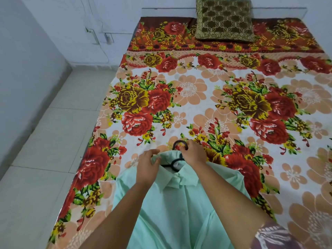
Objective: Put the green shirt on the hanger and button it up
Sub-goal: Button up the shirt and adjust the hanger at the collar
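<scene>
Presently, hanger-seating step: my right hand (pixel 193 151) pinches the hook of the black plastic hanger (pixel 177 142); my left hand (pixel 148 165) grips the collar of the pale-green button-front shirt (pixel 179 203), lying front-up on the floral bedsheet (pixel 197 90). Both forearms reach forward, converging. Next, I judge: align plackets for buttoning.

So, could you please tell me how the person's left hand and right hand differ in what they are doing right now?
The left hand pinches the collar of the green shirt; the right hand holds the hanger at its hook. The left hand lies slightly nearer the camera than the right hand. Both work at the shirt's neck.
</scene>
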